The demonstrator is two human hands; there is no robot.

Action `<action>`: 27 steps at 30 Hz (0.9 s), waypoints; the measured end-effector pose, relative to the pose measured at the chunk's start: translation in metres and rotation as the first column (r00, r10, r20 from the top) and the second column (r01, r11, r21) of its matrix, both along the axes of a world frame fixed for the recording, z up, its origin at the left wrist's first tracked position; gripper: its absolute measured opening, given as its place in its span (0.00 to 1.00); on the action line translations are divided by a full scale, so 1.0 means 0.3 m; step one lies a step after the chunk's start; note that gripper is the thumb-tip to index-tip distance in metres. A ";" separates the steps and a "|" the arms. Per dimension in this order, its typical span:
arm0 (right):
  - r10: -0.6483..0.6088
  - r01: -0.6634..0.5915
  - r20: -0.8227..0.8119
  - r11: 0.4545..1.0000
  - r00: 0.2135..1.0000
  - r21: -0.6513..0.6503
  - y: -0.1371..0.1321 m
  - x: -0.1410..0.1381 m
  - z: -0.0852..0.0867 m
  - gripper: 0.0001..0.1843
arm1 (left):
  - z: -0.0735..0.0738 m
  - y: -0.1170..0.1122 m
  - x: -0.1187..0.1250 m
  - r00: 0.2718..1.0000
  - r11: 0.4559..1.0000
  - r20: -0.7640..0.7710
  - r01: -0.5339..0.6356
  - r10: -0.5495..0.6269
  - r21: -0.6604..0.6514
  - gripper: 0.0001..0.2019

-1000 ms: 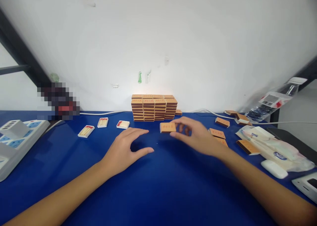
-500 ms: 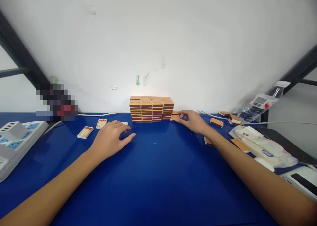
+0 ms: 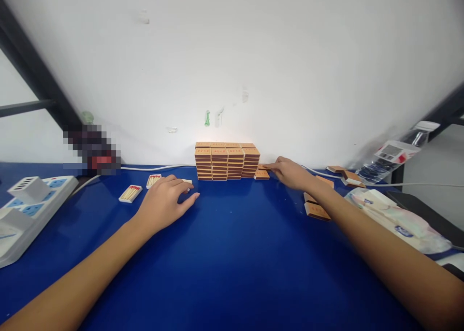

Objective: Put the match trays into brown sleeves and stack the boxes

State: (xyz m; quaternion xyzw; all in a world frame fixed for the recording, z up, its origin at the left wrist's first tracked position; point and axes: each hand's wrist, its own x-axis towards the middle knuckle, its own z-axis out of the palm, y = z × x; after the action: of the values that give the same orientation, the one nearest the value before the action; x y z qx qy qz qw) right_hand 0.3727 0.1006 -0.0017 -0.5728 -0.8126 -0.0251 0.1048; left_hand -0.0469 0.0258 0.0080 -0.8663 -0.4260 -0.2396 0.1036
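A block of stacked orange matchboxes (image 3: pixel 227 161) stands against the white wall on the blue table (image 3: pixel 235 253). My right hand (image 3: pixel 290 172) reaches to the stack's right end, fingers stretched toward a matchbox (image 3: pixel 261 175) lying flat there, fingertips touching a second box behind it. My left hand (image 3: pixel 165 201) rests on the table left of the stack, fingers curved over an open white tray of matches (image 3: pixel 186 182), mostly hidden beneath them. Two more open match trays (image 3: pixel 131 193) (image 3: pixel 153 180) lie further left.
Loose matchboxes (image 3: pixel 316 210) lie by my right forearm, more (image 3: pixel 342 172) near the wall. A white power strip (image 3: pixel 25 210) sits at the left, tissue packs (image 3: pixel 395 220) and a plastic bottle (image 3: pixel 398 154) at the right. A white cable (image 3: pixel 152 167) runs along the wall.
My right hand carried a matchbox from mid-table to the stack's right end and set it down there. My left hand slid left and forward onto the nearest match tray.
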 end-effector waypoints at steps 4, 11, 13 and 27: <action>-0.031 0.030 0.014 0.999 0.999 0.013 0.003 0.022 -0.021 0.25 | -0.003 0.001 -0.003 1.000 1.000 -0.023 -0.004 0.004 0.012 0.14; -0.034 0.033 0.015 0.998 0.999 0.050 0.028 0.042 -0.034 0.17 | 0.004 0.012 -0.013 0.999 1.000 -0.036 -0.015 0.014 -0.005 0.16; -0.024 0.024 0.001 0.999 1.000 0.047 0.033 0.046 -0.035 0.18 | 0.022 0.030 -0.047 0.997 0.998 -0.057 -0.056 0.055 -0.012 0.18; -0.099 0.089 -0.081 0.989 0.992 -0.122 -0.145 0.099 0.090 0.16 | -0.018 0.146 -0.159 0.995 0.975 -0.091 -0.049 0.030 -0.216 0.23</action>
State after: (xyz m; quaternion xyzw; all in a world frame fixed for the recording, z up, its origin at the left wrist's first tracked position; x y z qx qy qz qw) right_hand 0.4024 0.0572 0.0255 -0.6161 -0.7795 0.0428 0.1047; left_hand -0.0946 0.0694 0.0027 -0.8733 -0.4620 -0.1513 0.0313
